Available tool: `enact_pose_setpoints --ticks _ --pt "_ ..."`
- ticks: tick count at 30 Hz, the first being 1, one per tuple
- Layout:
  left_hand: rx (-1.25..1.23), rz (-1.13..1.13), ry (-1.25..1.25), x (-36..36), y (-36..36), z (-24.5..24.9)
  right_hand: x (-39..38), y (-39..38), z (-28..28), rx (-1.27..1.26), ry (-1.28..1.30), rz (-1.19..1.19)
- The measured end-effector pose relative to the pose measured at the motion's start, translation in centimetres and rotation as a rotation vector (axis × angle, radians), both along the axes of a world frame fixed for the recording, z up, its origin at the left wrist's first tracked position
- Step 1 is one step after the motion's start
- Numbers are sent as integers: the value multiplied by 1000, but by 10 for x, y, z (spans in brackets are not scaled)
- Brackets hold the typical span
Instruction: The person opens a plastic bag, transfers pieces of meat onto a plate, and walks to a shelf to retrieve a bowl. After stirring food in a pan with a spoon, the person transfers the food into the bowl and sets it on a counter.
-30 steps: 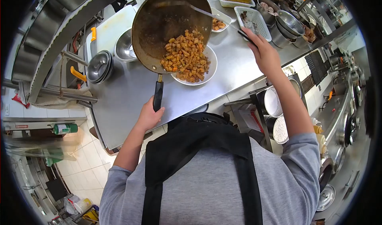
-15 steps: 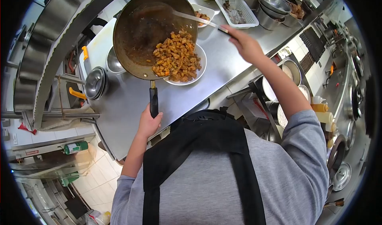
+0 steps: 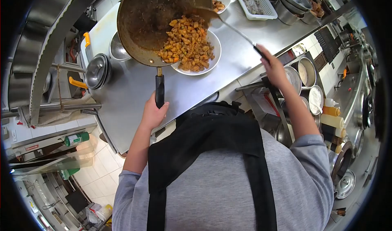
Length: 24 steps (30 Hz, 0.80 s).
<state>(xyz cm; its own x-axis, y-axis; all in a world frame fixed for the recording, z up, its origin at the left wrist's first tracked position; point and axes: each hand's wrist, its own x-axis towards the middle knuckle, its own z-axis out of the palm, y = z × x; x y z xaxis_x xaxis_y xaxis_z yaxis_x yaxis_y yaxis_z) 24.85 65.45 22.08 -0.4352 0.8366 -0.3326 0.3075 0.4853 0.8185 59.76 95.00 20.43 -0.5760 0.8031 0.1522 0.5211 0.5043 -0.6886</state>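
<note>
My left hand (image 3: 154, 111) is wrapped round the black handle of a wok (image 3: 141, 35), which is tilted over a white bowl (image 3: 217, 53). Browned diced food (image 3: 190, 43) lies across the wok's right side and in the bowl beneath it. A long-handled spatula (image 3: 237, 30) is in my right hand (image 3: 272, 66), closed on its black grip. Its broad head meets the wok's right rim, above the food. Dark sauce coats the wok's inside. Part of the bowl is hidden by the wok and the food.
Stacked metal bowls (image 3: 97, 71) and another metal bowl (image 3: 118, 47) stand left of the wok on the steel table (image 3: 134, 92). A white basket (image 3: 261, 4) and metal pots (image 3: 288, 12) are at the back right. Sauce bottles (image 3: 331, 120) stand at right.
My right hand has moved right and down, drawing the spatula head from inside the wok to its right rim. More food has shifted toward the bowl.
</note>
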Motion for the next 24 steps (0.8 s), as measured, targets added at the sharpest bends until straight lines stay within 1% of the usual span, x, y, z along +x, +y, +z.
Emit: enact_pose_setpoints --ticks 1,2,3,7,8,9,11,12,13,16,19,23,24 --pt "17 10 -13 1 2 -2 0 -16 -13 -70 39 17" --pt "9 11 -19 2 3 -2 -4 -39 -13 -138 53 -10" --pt "18 11 -19 3 5 0 -11 -56 -14 -278 91 -34" --pt "20 -5 5 -2 4 -16 -24 -104 -33 -369 145 -55" --pt "12 -3 1 -3 6 -18 -27 -114 -20 -468 94 -88" --pt "11 -14 24 -3 8 -19 -26 -120 -13 -477 87 -88" --pt "5 -22 37 -5 10 -28 -25 -129 -5 -461 -2 -104" --pt "32 -43 109 -8 11 -37 -24 -132 -5 -342 4 -103" --pt "61 -64 181 -11 12 -43 -21 -132 -4 -343 -4 -103" --pt "56 -62 133 -12 21 -44 -13 -133 9 -80 -145 -163" --pt "79 -92 179 -17 31 -39 -8 -124 26 -71 -233 -196" --pt "112 -106 169 -32 39 -33 -12 -115 38 49 -261 -229" --pt "105 -129 181 -35 39 -31 -20 -116 43 128 -201 -219"
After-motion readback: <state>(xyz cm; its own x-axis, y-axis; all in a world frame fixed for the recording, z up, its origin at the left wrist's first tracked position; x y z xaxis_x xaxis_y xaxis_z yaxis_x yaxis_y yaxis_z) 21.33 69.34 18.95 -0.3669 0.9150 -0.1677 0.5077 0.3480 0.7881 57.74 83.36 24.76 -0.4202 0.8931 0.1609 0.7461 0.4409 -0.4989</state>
